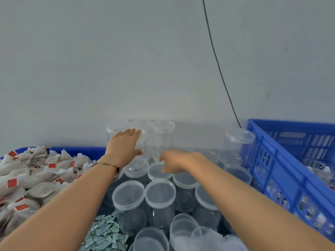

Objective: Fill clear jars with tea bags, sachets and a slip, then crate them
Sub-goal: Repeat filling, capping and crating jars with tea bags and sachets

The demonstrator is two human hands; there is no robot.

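Note:
Several clear lidded jars (160,192) stand packed together in front of me, with a second layer stacked against the wall. My left hand (125,144) lies flat against the side of a stacked clear jar (144,136), fingers spread around it. My right hand (174,161) reaches in lower down, its fingertips on the lid rim of a lower jar (157,172). A heap of tea bags (32,176) with red tags fills a blue tub at the left. Small green-white sachets (105,232) lie in a pile at the bottom. The blue crate (282,160) stands at the right.
A lone clear jar (237,142) stands beside the crate's corner. Filled jars show through the crate wall (308,211). A black cable (217,64) hangs down the grey wall. Loose lids and plastic wrapping (199,236) lie at the bottom edge.

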